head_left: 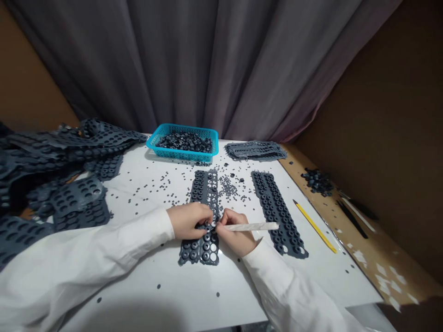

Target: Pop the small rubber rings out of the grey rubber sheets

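A dark grey moulded rubber strip (201, 184) with rows of round ring-shaped parts lies in front of me, some of its places being open holes. My left hand (190, 220) rests on the strip's middle, fingers curled and closed on it, thumb near the round parts. In my right hand (238, 233) is a slim white-wrapped stick-like tool (254, 226), pinched like a pen. Its tip meets the strip's right edge beside my left fingertips, where the exact contact is hidden. Small dark discs (228, 186) are scattered around the strip.
A blue plastic basket (182, 157) of small black rubber parts stands behind. To the right lie another strip (278, 212), a yellow pencil-like tool (314, 226), and a pile of black pieces (316, 180). Stacked strips (256, 150) sit at the back; heaped sheets (79, 196) fill the left.
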Demonstrator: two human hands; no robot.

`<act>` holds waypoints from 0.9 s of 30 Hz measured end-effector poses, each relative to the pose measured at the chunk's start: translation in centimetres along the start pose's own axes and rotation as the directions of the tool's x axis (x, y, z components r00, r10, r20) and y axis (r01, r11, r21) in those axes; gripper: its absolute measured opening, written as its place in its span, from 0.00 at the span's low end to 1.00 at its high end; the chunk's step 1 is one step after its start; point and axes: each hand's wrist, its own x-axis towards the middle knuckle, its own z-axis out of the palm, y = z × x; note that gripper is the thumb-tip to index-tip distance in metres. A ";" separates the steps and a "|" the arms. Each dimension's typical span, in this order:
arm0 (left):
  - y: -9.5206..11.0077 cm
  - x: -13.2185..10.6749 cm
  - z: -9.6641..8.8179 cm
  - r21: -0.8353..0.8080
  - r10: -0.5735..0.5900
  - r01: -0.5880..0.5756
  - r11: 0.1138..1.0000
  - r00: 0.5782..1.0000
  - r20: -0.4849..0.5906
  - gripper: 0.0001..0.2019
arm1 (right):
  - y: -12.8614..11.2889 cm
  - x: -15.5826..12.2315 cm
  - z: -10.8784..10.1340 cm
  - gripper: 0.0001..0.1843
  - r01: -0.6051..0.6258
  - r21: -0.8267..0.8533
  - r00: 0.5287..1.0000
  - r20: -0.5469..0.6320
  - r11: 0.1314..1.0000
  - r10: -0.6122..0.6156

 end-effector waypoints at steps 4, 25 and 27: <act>0.5 0.7 0.0 0.298 0.111 -0.156 0.942 0.981 0.162 0.08 | -0.1 0.0 0.0 0.10 -0.004 -0.034 1.000 -0.001 0.999 0.004; -1.1 -1.8 -0.4 -0.964 -0.568 0.158 0.212 0.823 0.010 0.08 | 0.2 -0.8 0.0 0.11 -0.016 0.108 1.000 -0.013 0.994 0.018; -0.5 -1.9 0.2 -0.967 -0.524 0.212 0.138 0.845 0.110 0.10 | 0.1 -1.1 0.0 0.12 -0.021 0.131 1.000 -0.010 0.991 0.023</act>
